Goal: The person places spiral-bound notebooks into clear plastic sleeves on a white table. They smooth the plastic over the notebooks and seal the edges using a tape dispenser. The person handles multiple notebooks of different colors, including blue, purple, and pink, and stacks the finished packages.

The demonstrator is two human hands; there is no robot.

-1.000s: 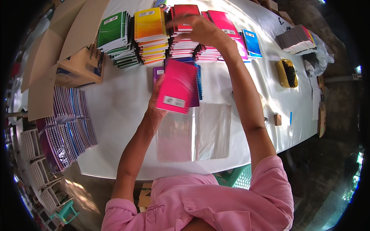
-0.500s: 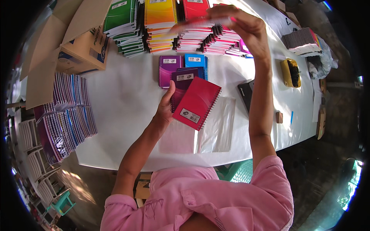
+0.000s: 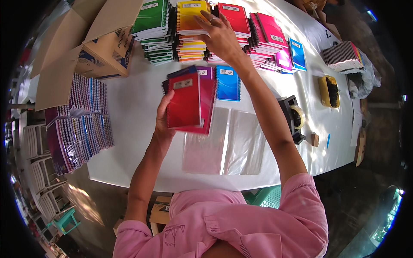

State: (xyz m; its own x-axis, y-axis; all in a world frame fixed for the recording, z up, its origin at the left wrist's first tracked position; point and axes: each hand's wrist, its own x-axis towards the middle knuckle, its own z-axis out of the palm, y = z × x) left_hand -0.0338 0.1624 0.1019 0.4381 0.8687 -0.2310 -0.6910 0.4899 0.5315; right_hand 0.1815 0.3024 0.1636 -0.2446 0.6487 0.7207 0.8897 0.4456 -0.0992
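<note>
My left hand [image 3: 163, 112] grips a fanned bundle of spiral notebooks above the table. A red notebook [image 3: 184, 105] is on top, a crimson notebook [image 3: 208, 103] shows beneath it, and dark edges stick out behind. With fingers spread, my right hand [image 3: 221, 39] reaches over the stack of yellow notebooks [image 3: 189, 21] and the stack of red notebooks [image 3: 237, 19]; whether it touches them I cannot tell. Past the bundle lie a blue notebook [image 3: 228, 86] and a partly covered purple one. Clear plastic sleeves [image 3: 204, 152] lie flat nearer me.
Green notebooks [image 3: 150, 19] are stacked at the back left, pink ones [image 3: 269, 30] at the back right. An open cardboard box [image 3: 101, 56] and wrapped notebooks [image 3: 81, 129] stand left. A tape dispenser [image 3: 292, 118] and a yellow container [image 3: 329, 91] sit right.
A red notebook now tops the bundle in my left hand, which has shifted left and turned more upright. My right hand has moved left, from the red and pink stacks toward the yellow one.
</note>
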